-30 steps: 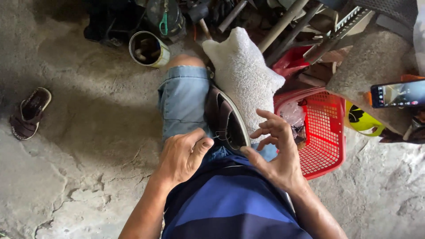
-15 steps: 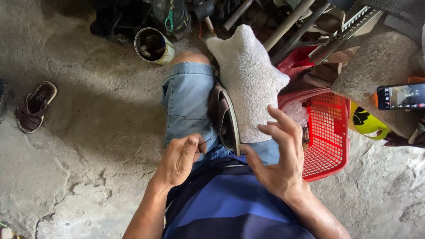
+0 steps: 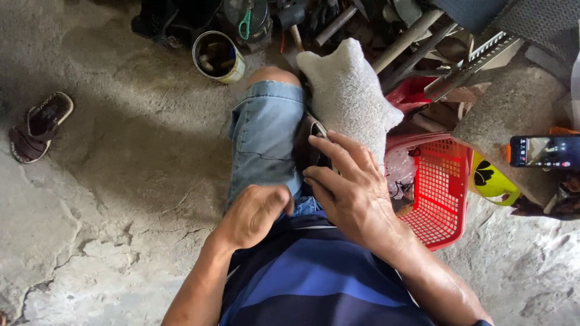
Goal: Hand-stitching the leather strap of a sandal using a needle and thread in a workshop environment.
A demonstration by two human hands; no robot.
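The person wears a shirt (image 3: 314, 284) in broad stripes of bright blue and dark navy, with a thin pale line at its 12 o'clock edge. Faded light-blue denim shorts (image 3: 263, 142) end at a stitched hem just short of the bare knee. Both forearms are bare, and neither the left hand (image 3: 254, 214) nor the right hand (image 3: 350, 193) is gloved.

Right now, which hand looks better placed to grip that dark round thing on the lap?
The right hand, probably: its fingers already lie across the dark round thing. The left hand is curled into a fist on the thigh, off it.

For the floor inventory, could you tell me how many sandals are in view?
1: a brown sandal lies on the concrete floor at far left, apart from both hands. Its mate may be out of frame.
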